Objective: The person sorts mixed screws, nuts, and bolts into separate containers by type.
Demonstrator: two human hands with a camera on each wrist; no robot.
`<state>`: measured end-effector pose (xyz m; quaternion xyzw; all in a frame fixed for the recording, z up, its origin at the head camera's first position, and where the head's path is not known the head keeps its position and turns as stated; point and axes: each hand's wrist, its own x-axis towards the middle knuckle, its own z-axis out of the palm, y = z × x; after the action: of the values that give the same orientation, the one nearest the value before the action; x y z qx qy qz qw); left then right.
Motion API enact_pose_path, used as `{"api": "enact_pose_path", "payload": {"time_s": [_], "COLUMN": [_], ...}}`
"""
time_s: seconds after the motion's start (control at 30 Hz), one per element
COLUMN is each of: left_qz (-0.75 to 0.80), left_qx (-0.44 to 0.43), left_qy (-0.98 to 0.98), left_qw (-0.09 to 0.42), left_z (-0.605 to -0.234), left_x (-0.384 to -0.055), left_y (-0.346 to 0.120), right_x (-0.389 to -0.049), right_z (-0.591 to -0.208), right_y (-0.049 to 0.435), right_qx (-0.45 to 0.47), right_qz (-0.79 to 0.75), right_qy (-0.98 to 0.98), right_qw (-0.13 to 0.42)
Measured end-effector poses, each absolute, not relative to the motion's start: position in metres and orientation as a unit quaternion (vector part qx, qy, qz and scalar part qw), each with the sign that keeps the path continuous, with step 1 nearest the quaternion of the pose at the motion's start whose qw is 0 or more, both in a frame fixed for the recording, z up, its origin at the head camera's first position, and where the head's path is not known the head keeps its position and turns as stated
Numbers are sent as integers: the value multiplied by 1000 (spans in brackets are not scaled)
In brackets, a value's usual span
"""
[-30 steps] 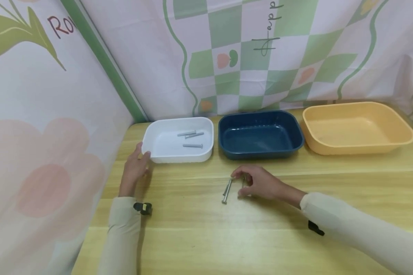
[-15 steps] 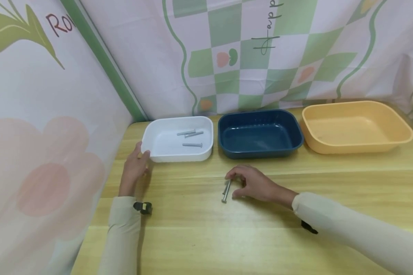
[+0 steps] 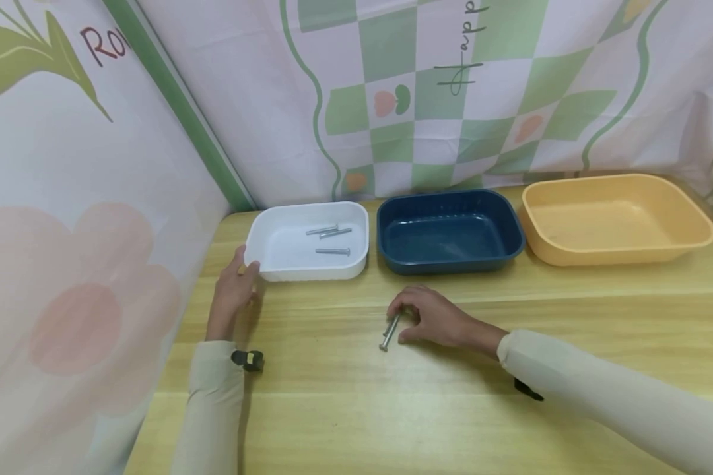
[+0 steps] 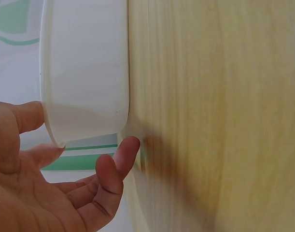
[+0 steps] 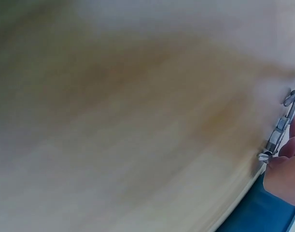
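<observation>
At the far left, the person's left hand pinches the near corner of a white tray. In the left wrist view, thumb and a finger meet the tray's rim while the lower fingers curl below it. Inside the tray lie several silver bolts. The right hand is low over the table, its fingers curled round the upper ends of silver bolts, thumb beside them. Seen from the right wrist, bolts with nuts lie against the curled fingers; part of the bolts is hidden by the hand.
A dark blue tray stands in the middle, just beyond the right hand. Beside it on the right is a yellow tray. All three line the back of the wooden table, before a patterned cloth.
The right hand has moved left, from around one bolt to the other bolts close by, and those have shifted slightly left. The left hand has kept its place on the white tray.
</observation>
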<state>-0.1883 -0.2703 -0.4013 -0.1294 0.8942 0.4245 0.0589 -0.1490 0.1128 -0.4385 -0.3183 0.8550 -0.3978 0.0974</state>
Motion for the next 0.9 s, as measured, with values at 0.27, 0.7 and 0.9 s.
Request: {"api": "enact_pose_path", "payload": {"time_s": [0.27, 0.7, 0.9], "left_qz": [419, 423, 418], "left_qx": [-134, -140, -144], "left_qy": [896, 893, 894], "left_qw": [63, 62, 63], "left_z": [-400, -399, -399], "left_x": [-188, -187, -187], "left_y": [-269, -268, -266], "right_x": [-149, -151, -151], "right_z": [-440, -440, -440], "right_y": [115, 116, 117], "right_qx": [-320, -354, -371], "right_qz": [-388, -391, -390], "right_qy": [859, 843, 837], "right_qw": [97, 106, 99]}}
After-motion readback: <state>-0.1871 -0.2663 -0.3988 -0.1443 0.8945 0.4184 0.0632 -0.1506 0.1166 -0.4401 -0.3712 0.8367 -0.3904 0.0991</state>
